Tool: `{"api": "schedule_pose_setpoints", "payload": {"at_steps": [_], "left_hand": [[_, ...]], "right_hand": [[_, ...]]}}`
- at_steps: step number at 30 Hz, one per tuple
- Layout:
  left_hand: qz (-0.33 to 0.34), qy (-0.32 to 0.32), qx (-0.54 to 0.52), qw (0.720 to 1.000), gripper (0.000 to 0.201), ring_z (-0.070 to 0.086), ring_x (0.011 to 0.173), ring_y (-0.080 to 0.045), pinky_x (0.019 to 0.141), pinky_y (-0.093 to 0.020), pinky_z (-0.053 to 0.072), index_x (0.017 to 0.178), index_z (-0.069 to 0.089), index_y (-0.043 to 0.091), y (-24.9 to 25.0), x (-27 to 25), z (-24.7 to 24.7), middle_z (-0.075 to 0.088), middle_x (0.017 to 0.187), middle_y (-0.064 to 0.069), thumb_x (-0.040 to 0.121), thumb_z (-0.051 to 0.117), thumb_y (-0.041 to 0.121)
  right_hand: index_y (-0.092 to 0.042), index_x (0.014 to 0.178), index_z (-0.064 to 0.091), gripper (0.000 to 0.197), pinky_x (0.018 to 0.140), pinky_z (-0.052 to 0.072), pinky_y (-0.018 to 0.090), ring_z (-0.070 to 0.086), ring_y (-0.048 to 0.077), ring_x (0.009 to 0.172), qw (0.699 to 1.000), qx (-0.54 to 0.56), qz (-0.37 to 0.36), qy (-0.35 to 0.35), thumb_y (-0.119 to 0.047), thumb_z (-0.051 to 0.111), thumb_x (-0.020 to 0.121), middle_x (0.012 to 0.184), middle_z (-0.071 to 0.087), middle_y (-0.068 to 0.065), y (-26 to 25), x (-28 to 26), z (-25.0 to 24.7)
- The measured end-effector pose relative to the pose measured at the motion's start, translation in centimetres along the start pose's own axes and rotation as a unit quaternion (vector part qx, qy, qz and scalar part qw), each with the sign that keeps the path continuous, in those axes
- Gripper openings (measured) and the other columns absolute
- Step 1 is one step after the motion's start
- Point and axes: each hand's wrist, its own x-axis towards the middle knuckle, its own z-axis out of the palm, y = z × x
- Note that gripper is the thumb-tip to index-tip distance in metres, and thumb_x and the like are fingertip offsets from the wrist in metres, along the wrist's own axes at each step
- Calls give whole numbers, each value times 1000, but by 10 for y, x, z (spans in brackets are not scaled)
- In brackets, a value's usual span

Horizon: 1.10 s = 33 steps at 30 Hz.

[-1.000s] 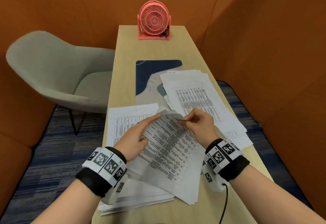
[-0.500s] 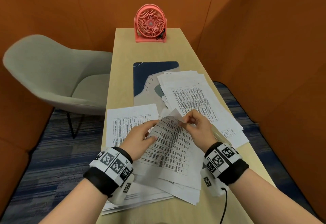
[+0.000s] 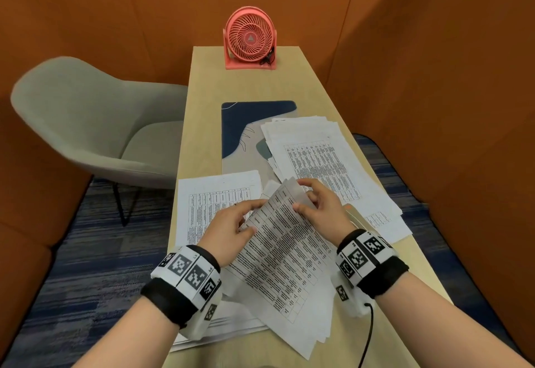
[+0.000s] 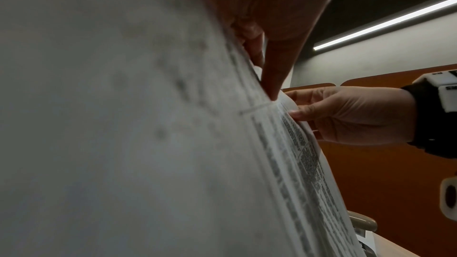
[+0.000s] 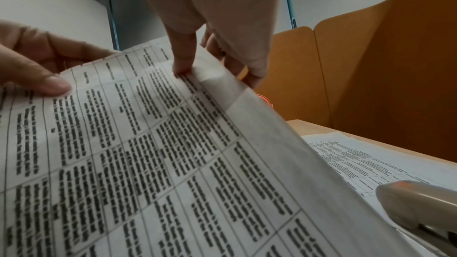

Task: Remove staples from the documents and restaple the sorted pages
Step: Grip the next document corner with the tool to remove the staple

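Observation:
A set of printed table pages [image 3: 285, 254] is lifted at its far end above the desk. My left hand [image 3: 254, 217] pinches its left edge, thumb on the printed face [image 5: 49, 85] and fingers behind. My right hand [image 3: 301, 195] pinches the top right corner, with the thumb [image 5: 183, 63] on the front and fingers behind the sheet. In the left wrist view a thin staple [image 4: 257, 108] shows in the paper's back, just below my left fingertip [image 4: 273, 85]. A beige stapler [image 5: 420, 212] lies on the desk under the right edge of the pages, mostly hidden behind my right hand [image 3: 351, 211].
A loose paper pile [image 3: 327, 162] spreads at the right over a blue and grey desk mat [image 3: 246, 124]. One sheet [image 3: 214, 199] lies at the left, and another stack [image 3: 231, 330] at the near edge. A pink fan [image 3: 250, 39] stands at the far end. A grey chair [image 3: 95, 124] stands to the left.
The far end of the pages has been raised and turned more upright. My right hand has shifted from the middle of the top edge to the top right corner.

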Motion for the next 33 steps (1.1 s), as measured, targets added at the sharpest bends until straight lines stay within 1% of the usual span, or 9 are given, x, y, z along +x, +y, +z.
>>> {"api": "schedule_pose_setpoints", "payload": {"at_steps": [5, 7, 9, 11, 14, 19, 22, 27, 33], "left_hand": [[-11, -16, -3, 1000, 54, 54, 79, 10, 71, -6, 45, 128, 49, 30, -5, 0, 0, 54, 108, 17, 86, 55, -4], [-9, -24, 0, 1000, 58, 56, 90, 1, 80, -14, 48, 130, 47, 29, -6, 0, 0, 52, 116, 13, 85, 54, -7], [-7, -29, 16, 999, 61, 55, 93, -3, 83, -13, 45, 132, 45, 28, -7, 0, 0, 51, 121, 12, 84, 53, -8], [-8, -34, 30, 999, 63, 53, 91, -1, 80, -9, 42, 134, 43, 26, -7, 0, 0, 52, 122, 10, 83, 51, -9], [-11, -35, 38, 999, 63, 54, 92, -5, 83, -15, 43, 135, 42, 25, -5, 1, -1, 53, 124, 5, 82, 50, -9], [-7, 6, 29, 1000, 47, 47, 87, 6, 73, 3, 34, 132, 47, 20, -2, 2, 2, 50, 116, 12, 88, 55, 3], [-10, 26, 21, 999, 43, 49, 100, -1, 85, -8, 35, 130, 50, 20, -1, 3, 6, 52, 114, 14, 90, 55, 6], [-12, 58, 16, 998, 40, 53, 103, -5, 93, -20, 41, 125, 56, 21, -3, 3, 10, 53, 110, 18, 89, 55, 3], [-17, 69, 6, 997, 41, 55, 103, -6, 93, -22, 42, 123, 58, 22, -5, 4, 12, 58, 109, 15, 88, 56, 2]], "right_hand": [[-36, 102, 50, 40, 67, 55, 22, 68, 7, 77, 1000, 1, -12, -13, -3, 65, 85, 85, 71, -2, 3, 1, -2], [-32, 107, 50, 40, 64, 53, 18, 67, 1, 73, 1000, 7, -14, -16, -2, 65, 85, 83, 70, -6, 3, 1, -2], [-27, 109, 50, 39, 61, 51, 15, 66, -3, 69, 1000, 18, -12, -19, 0, 64, 85, 79, 69, -8, 2, 2, -2], [-26, 109, 51, 38, 60, 51, 15, 66, -2, 68, 1000, 18, -10, -23, 1, 64, 84, 75, 68, -9, 1, 3, -2], [-27, 106, 52, 37, 61, 53, 17, 66, 0, 67, 1000, 6, -10, -26, 0, 65, 84, 70, 69, -10, 1, 5, -1], [-21, 107, 52, 35, 60, 56, 25, 68, 9, 68, 999, 9, -5, -39, 1, 66, 83, 70, 70, -7, -2, 8, 0], [-21, 101, 52, 32, 63, 57, 29, 69, 14, 71, 999, 25, 4, -41, 2, 65, 83, 75, 71, -2, -3, 11, 1], [-23, 92, 53, 28, 62, 55, 26, 68, 11, 68, 999, 20, 15, -48, 0, 67, 83, 71, 70, -7, 1, 13, 0], [-23, 89, 53, 27, 63, 56, 29, 67, 15, 68, 999, 14, 11, -44, -1, 67, 82, 65, 70, -10, 1, 13, 0]]}}
